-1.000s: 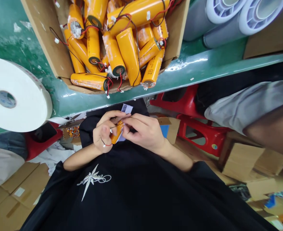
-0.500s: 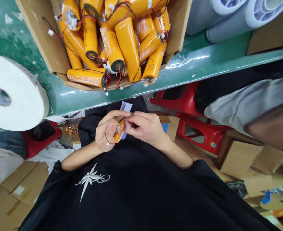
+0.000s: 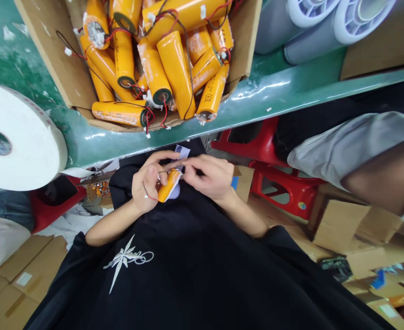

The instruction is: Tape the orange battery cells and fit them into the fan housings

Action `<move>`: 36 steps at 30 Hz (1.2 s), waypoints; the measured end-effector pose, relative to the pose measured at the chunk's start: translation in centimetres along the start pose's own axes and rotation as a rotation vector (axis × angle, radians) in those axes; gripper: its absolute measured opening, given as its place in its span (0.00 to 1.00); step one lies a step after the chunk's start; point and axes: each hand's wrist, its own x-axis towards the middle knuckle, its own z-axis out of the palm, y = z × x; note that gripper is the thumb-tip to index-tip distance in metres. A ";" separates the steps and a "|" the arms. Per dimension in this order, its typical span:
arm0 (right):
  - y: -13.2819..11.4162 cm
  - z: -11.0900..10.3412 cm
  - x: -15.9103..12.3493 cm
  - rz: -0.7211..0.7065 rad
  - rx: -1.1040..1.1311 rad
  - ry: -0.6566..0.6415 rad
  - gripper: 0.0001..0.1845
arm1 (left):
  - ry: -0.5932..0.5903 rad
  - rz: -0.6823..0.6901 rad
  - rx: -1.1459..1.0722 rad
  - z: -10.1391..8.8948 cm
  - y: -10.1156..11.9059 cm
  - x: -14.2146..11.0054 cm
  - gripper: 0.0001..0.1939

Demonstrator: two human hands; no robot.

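Observation:
An orange cylindrical battery pack (image 3: 168,185) lies tilted in my left hand (image 3: 146,183), whose fingers are closed around its upper side. A white strip runs along the pack's right edge, and thin black and red wires trail from it over my left fingers. At the pack's upper end is my right hand (image 3: 213,176), its fingers curled and thumb and index near the white edge. Whatever sits between those fingertips is too small to make out. Beneath and behind the pack, a pale lavender piece (image 3: 183,151) shows above my lap.
A cardboard box (image 3: 47,50) of orange battery packs stands on the green table (image 3: 250,98). A large white roll (image 3: 26,137) is at left, grey rollers (image 3: 312,36) at right. Red stools (image 3: 281,183), cartons (image 3: 342,224) and a seated person's arm (image 3: 384,178) are beside me.
My right thumb and index have parted slightly from the pack, uncovering more of its upper end and white edge. My left hand still holds the pack. The view has shifted slightly.

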 end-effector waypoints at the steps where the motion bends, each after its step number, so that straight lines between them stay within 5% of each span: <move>1: 0.5 -0.4 -0.1 0.067 0.021 0.041 0.12 | 0.022 -0.070 -0.052 0.0 0.0 0.1 0.32; 4: 2.6 -2.9 -0.4 0.192 0.054 0.017 0.14 | 0.010 -0.163 -0.173 -0.2 0.0 0.4 0.34; 8: 5.5 -6.6 -0.8 0.159 -0.339 -0.340 0.18 | -0.036 -0.125 -0.235 -0.1 0.3 0.3 0.32; 11: 6.3 -8.0 -1.0 0.177 -0.637 -0.597 0.12 | -0.043 -0.115 -0.221 0.1 0.4 0.2 0.32; 14: 6.2 -8.5 -0.9 0.110 -0.693 -0.686 0.25 | -0.057 -0.125 -0.201 0.3 0.4 0.0 0.32; 19: 4.9 -8.8 -0.4 0.041 -0.646 -0.543 0.11 | -0.103 -0.139 -0.187 0.1 0.2 0.1 0.31; 24: 1.9 -8.4 1.0 -0.160 -0.153 -0.354 0.12 | -0.239 -0.142 -0.158 0.2 0.3 0.4 0.29; 28: 0.5 -9.1 2.4 -0.181 -0.082 -0.338 0.18 | -0.303 -0.115 -0.125 0.7 0.3 0.6 0.27; 33: 0.7 -9.3 2.4 -0.094 -0.008 -0.422 0.07 | -0.343 -0.090 -0.046 1.1 0.2 0.9 0.26; 36: 0.7 -8.2 2.0 -0.118 0.075 -0.489 0.23 | -0.382 -0.057 0.060 1.3 0.5 1.4 0.25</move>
